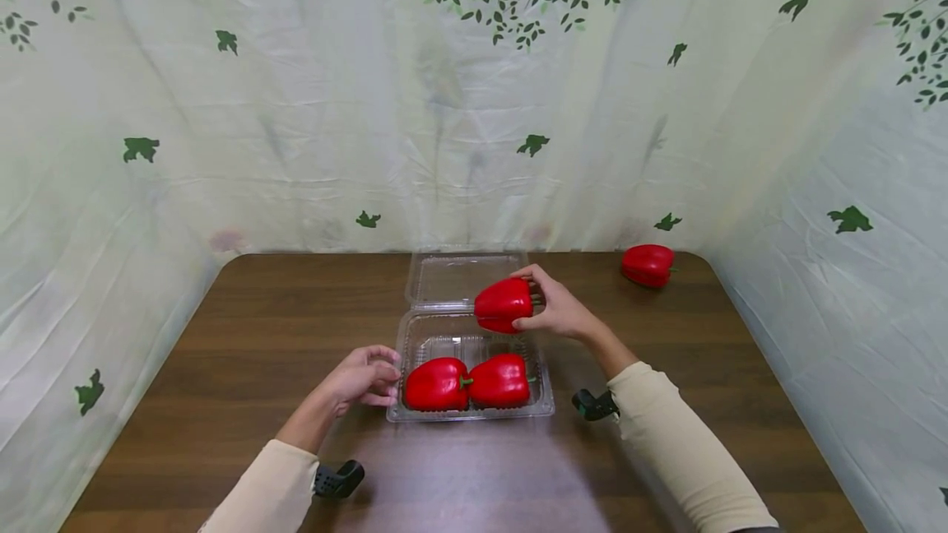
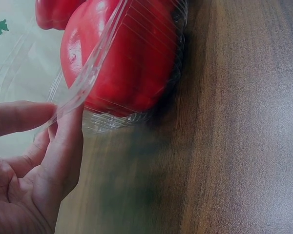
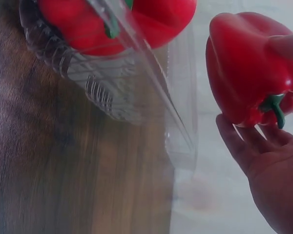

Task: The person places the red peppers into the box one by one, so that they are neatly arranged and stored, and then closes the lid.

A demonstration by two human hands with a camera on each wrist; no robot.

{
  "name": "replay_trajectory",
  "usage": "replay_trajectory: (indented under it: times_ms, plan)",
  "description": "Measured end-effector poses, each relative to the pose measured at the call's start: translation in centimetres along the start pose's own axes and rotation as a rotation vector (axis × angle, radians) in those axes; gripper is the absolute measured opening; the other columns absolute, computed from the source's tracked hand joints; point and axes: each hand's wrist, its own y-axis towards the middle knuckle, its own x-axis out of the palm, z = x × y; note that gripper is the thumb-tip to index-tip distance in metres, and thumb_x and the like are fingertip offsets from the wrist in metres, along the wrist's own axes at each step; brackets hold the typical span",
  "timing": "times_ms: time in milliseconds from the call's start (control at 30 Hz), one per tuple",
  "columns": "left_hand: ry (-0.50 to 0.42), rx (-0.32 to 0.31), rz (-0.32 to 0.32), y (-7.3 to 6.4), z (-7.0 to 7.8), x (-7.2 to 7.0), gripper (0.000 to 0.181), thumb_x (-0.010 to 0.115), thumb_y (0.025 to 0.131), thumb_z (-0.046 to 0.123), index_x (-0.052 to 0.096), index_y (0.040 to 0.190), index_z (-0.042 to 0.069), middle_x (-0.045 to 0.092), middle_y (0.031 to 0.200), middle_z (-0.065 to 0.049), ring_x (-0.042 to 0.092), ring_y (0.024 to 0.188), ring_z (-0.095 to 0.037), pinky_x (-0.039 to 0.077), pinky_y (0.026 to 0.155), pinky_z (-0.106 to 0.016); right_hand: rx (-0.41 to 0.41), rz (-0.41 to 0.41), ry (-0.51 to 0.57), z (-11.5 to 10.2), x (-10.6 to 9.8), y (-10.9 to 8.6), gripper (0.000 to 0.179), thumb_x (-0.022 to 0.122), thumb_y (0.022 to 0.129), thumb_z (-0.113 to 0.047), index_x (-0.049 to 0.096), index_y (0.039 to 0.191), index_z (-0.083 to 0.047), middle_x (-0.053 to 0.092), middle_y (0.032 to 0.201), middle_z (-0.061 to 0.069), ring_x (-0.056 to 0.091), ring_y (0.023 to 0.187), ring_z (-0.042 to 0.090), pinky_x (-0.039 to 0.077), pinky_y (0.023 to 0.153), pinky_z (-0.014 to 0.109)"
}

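Note:
A clear plastic clamshell container [image 1: 544, 401] lies on the table with its lid [image 1: 444, 282] folded back. Two red bell peppers, one on the left [image 1: 435, 385] and one on the right [image 1: 499, 381], sit side by side in its front half. My left hand [image 1: 363, 377] pinches the container's left rim between thumb and fingers, plain in the left wrist view. Above the container's back right part, my right hand [image 1: 555, 307] grips another red bell pepper [image 1: 504, 304] by its stem end. In the right wrist view that pepper's green stem [image 3: 273, 107] shows near the palm.
One more red bell pepper [image 1: 648, 265] lies at the table's far right corner. The brown wooden table [image 1: 296, 311] ends at a pale curtain [image 1: 311, 122] with leaf prints. Dark wrist devices sit under the left sleeve [image 1: 267, 484] and the right sleeve [image 1: 681, 442].

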Motion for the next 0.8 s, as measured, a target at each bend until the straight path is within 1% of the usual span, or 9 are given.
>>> replay_trajectory:
  times_ms: [100,233,333,467,567,800]
  plan:
    - [0.008,-0.007,0.016,0.0,0.0,0.0,0.032,0.055,0.093,0.002,0.043,0.122,-0.006,0.059,0.081,-0.011,0.062,0.065,-0.02,0.06,0.066,-0.035,0.004,-0.021,-0.005,-0.7,0.3,0.1,0.067,0.077,0.077,-0.005,0.04,0.133,-0.005,0.054,0.125,0.019,0.057,0.11,0.033,0.055,0.087,0.042]
    - [0.017,-0.011,0.03,0.0,-0.1,0.0,0.033,0.056,0.093,0.002,0.043,0.122,-0.005,0.06,0.082,-0.012,0.062,0.065,-0.02,0.06,0.066,-0.036,0.008,-0.031,-0.021,-1.3,0.7,0.5,0.067,0.08,0.076,-0.01,0.043,0.131,-0.008,0.056,0.123,0.015,0.058,0.108,0.03,0.056,0.085,0.039]
    - [0.018,-0.009,0.031,0.0,0.0,0.0,0.033,0.056,0.093,0.002,0.043,0.122,-0.005,0.06,0.081,-0.012,0.062,0.065,-0.02,0.06,0.066,-0.035,-0.008,-0.043,-0.036,-1.1,0.9,1.0,0.066,0.081,0.077,-0.015,0.044,0.131,-0.01,0.057,0.122,0.011,0.059,0.106,0.027,0.056,0.084,0.037]
    - [0.019,-0.008,0.032,0.0,-0.1,0.1,0.032,0.056,0.093,0.001,0.043,0.122,-0.005,0.059,0.081,-0.012,0.062,0.065,-0.02,0.06,0.065,-0.035,-0.024,-0.073,-0.07,-1.5,1.2,1.4,0.066,0.079,0.079,-0.019,0.044,0.133,-0.01,0.057,0.122,0.012,0.058,0.106,0.029,0.055,0.085,0.038]
    - [0.019,-0.012,0.036,0.1,-0.1,0.1,0.032,0.055,0.093,0.001,0.043,0.122,-0.005,0.059,0.082,-0.012,0.062,0.065,-0.02,0.06,0.065,-0.035,-0.029,-0.094,-0.1,-1.8,1.6,1.8,0.065,0.079,0.079,-0.017,0.045,0.133,-0.01,0.057,0.122,0.012,0.058,0.106,0.03,0.056,0.084,0.038]
    - [0.023,-0.019,0.042,0.0,0.0,0.1,0.033,0.055,0.093,0.001,0.043,0.123,-0.005,0.06,0.082,-0.012,0.062,0.065,-0.02,0.06,0.065,-0.035,-0.061,-0.14,-0.146,-2.3,2.8,2.9,0.062,0.077,0.075,-0.006,0.047,0.129,-0.005,0.058,0.12,0.013,0.06,0.105,0.029,0.055,0.085,0.036]
